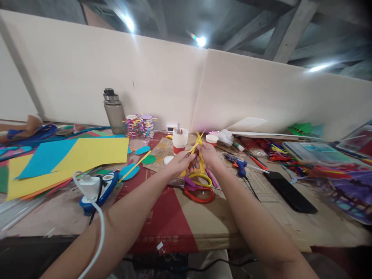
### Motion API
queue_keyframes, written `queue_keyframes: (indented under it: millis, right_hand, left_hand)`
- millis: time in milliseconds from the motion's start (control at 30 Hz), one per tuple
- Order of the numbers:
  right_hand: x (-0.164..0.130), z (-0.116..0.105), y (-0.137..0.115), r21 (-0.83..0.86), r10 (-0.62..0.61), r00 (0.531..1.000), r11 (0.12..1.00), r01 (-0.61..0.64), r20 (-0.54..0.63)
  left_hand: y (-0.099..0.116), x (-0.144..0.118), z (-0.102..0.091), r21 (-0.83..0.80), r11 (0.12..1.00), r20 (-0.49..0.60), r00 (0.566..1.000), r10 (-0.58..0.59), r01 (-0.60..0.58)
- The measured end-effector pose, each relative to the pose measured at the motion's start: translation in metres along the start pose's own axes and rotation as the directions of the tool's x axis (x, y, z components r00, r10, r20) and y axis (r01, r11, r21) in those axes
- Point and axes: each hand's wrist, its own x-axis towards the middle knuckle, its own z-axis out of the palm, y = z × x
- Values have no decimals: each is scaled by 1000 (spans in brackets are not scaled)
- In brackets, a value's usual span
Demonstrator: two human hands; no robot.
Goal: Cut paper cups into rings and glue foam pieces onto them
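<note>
Thin yellow strips (199, 137) cross between my two hands at the middle of the table. My left hand (183, 161) is closed, pinching the strips from the left. Close beside it, my right hand (208, 154) pinches them from the right. The strips' upper ends stick up above the fingers; a yellow length also hangs below. Just under the hands lie scissors with a red handle (200, 195) and a yellow-handled pair (205, 177), with purple strips (190, 182) beside them. A stack of white and red paper cups (180, 141) stands behind my left hand.
Yellow sheets (99, 151), a blue power strip (100, 193) and a grey bottle (114, 116) are on the left. On the right lie a blue glue gun (240, 167), a black phone (290, 193) and a plastic box (310, 153). A white cable (101, 228) passes over my left forearm.
</note>
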Motion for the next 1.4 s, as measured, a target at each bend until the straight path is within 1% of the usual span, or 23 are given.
queue_keyframes:
  millis: [100, 167, 233, 300, 367, 400, 433, 500, 567, 600, 667, 767, 833, 933, 1000, 1067, 1100, 1167, 1200, 1233, 1267, 1400]
  right_hand:
    - [3, -8, -3, 56, 40, 995, 998, -35, -91]
    - [3, -14, -6, 95, 80, 988, 993, -68, -132]
    - [0, -19, -10, 145, 107, 986, 985, -88, -128]
    - [-5, -22, -13, 210, 97, 994, 974, -85, -50]
    - [-9, -23, -16, 277, 69, 994, 956, -91, 88]
    - [-11, -22, -17, 300, 61, 986, 948, -107, 158]
    - [-13, -21, -17, 311, 61, 974, 942, -129, 219]
    - [-15, -20, -16, 308, 63, 951, 938, -160, 304]
    - [-16, -19, -15, 279, 54, 942, 948, -153, 332]
    - [-16, -19, -14, 249, 59, 941, 957, -148, 332]
    - [-17, -19, -13, 169, 96, 946, 974, -154, 308]
    - [-17, -18, -13, 88, 120, 968, 986, -142, 218]
    - [-17, -17, -12, 72, 86, 985, 993, -97, 152]
    - [-17, -14, -11, 49, 57, 989, 997, -64, 137]
    - [-16, -12, -10, 47, 55, 986, 997, -63, 156]
    - [-16, -11, -9, 60, 44, 988, 997, -53, 148]
    - [-15, -11, -9, 71, 25, 993, 997, -33, 113]
    - [-14, -11, -9, 78, -20, 1000, 997, 21, -13]
    - [-14, -12, -8, 69, -34, 997, 997, 39, -76]
    - [-14, -13, -7, 55, -36, 993, 998, 43, -112]
    - [-14, -14, -6, 42, -31, 993, 998, 36, -115]
    - [-14, -14, -1, 47, -10, 1000, 999, 10, 3]
  left_hand:
    - [2, 2, 1, 108, 990, -102, 992, -79, 90]
    - [2, 5, 1, 99, 990, -158, 984, -81, 98]
    - [1, 7, -1, 35, 996, -223, 972, -67, 77]
    - [-1, 10, -3, -19, 999, -326, 945, -39, 35]
    - [-2, 11, -5, -41, 999, -429, 903, 3, -23]
    - [-2, 12, -5, -63, 997, -452, 892, 10, -43]
    - [-2, 12, -5, -101, 994, -446, 895, -3, -47]
    - [-1, 11, -3, -205, 979, -358, 930, -86, 11]
    - [1, 8, 2, -281, 955, -257, 951, -170, 95]
    - [2, 7, 4, -305, 945, -216, 958, -190, 119]
    - [3, 5, 8, -365, 920, -128, 971, -202, 143]
    - [1, 5, 9, -459, 866, 16, 976, -216, 199]
    - [0, 6, 7, -482, 850, 70, 976, -206, 214]
    - [0, 5, 6, -455, 872, 128, 982, -137, 181]
    - [1, 3, 6, -420, 892, 139, 983, -120, 169]
    - [2, 1, 7, -395, 903, 111, 985, -132, 166]
    - [2, 0, 8, -390, 906, 92, 986, -136, 161]
    - [2, 0, 8, -394, 909, 49, 991, -128, 137]
    - [2, 0, 8, -397, 910, 28, 992, -121, 122]
    - [1, 0, 8, -397, 911, 11, 993, -115, 110]
    - [1, 0, 7, -395, 913, -6, 994, -110, 99]
    - [-2, 2, 7, -373, 924, -32, 994, -107, 87]
